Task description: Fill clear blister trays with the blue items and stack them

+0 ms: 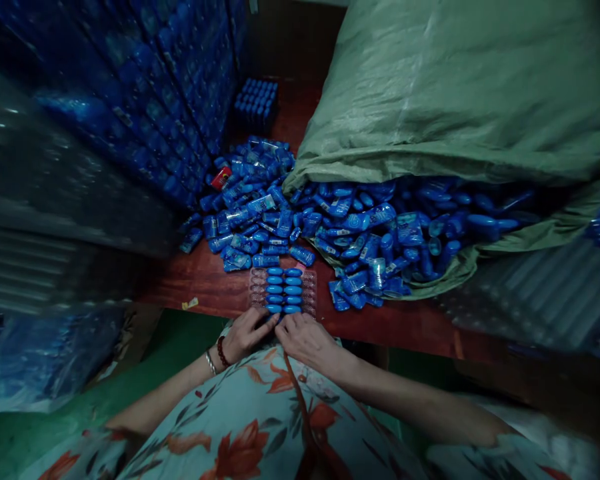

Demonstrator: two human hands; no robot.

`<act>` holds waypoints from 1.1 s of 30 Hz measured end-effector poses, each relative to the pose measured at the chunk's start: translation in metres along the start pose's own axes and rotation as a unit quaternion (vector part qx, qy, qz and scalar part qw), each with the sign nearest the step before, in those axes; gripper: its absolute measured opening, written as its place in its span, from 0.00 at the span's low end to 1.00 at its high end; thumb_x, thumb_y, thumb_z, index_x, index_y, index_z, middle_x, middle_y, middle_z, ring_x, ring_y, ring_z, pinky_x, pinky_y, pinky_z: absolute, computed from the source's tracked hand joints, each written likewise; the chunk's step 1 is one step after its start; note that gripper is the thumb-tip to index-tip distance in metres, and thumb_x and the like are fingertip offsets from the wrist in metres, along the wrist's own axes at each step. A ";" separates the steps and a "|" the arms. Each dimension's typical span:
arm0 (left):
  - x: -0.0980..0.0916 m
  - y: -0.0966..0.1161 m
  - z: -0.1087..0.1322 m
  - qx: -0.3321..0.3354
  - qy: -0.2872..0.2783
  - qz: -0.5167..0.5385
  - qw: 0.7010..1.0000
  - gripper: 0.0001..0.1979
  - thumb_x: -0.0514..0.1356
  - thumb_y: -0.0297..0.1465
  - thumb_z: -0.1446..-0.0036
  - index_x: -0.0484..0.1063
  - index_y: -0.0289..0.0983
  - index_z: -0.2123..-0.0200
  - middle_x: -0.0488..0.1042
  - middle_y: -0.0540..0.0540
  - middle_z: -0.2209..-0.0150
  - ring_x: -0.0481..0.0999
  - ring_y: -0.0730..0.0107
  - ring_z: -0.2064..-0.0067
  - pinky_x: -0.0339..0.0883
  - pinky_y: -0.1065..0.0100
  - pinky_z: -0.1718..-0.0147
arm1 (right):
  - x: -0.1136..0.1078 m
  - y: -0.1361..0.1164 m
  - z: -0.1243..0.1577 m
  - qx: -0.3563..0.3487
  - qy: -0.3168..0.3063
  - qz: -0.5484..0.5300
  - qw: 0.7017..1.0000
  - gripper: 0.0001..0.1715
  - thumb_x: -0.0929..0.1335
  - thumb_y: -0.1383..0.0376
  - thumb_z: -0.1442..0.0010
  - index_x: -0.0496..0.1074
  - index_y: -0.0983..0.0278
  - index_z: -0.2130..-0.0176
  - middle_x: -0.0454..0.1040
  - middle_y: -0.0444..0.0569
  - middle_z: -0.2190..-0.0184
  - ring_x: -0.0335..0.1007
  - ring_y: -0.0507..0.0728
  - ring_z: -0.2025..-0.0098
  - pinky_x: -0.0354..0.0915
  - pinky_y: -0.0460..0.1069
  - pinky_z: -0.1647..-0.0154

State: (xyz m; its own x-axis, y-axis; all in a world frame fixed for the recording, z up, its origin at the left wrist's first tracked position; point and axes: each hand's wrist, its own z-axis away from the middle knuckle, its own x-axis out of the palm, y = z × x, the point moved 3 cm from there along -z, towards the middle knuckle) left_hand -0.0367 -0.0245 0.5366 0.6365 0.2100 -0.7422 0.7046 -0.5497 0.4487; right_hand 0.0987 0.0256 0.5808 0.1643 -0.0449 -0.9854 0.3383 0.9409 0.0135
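While our left hand [247, 333] and right hand [304, 340] pinch blue pieces, the clear tray [283, 291] sits near, beside the blue heap [260, 207] for easy reach.

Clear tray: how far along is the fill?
Done: two middle columns of the clear tray hold blue pieces, about five rows. In hand: left hand and right hand both sit at the tray's near edge; whether either holds a piece cannot be told. Left: the outer columns look empty, and a loose pile plus the open green sack remain.
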 end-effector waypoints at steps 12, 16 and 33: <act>-0.033 -0.059 -0.038 -0.189 0.028 -0.081 0.978 0.15 0.48 0.30 0.37 0.68 0.38 0.51 0.67 0.41 0.57 0.66 0.63 0.57 0.65 0.61 0.59 | -0.019 0.073 0.009 0.217 0.026 -0.018 0.976 0.13 0.58 0.66 0.35 0.69 0.62 0.56 0.71 0.51 0.69 0.67 0.55 0.64 0.57 0.46 0.70; -0.023 -0.086 -0.082 -0.233 -0.173 -0.229 0.929 0.14 0.54 0.37 0.41 0.73 0.33 0.62 0.67 0.36 0.58 0.64 0.52 0.56 0.61 0.56 0.61 | -0.001 0.118 -0.029 0.304 -0.059 -0.036 0.950 0.14 0.58 0.67 0.36 0.69 0.67 0.56 0.72 0.57 0.61 0.66 0.60 0.57 0.60 0.47 0.69; -0.009 -0.095 -0.067 -0.246 -0.003 0.001 0.969 0.04 0.53 0.30 0.40 0.65 0.36 0.62 0.70 0.46 0.65 0.70 0.65 0.62 0.63 0.62 0.59 | 0.017 0.120 0.015 0.302 0.186 -0.252 0.900 0.14 0.58 0.64 0.35 0.63 0.63 0.51 0.70 0.53 0.55 0.68 0.57 0.55 0.65 0.50 0.59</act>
State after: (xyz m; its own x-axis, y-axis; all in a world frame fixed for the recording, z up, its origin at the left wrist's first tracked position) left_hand -0.0886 0.0802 0.5341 0.6372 0.2032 -0.7434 0.7687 -0.0980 0.6321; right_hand 0.1555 0.1326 0.5679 -0.4348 -0.1927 -0.8797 0.7441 0.4733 -0.4715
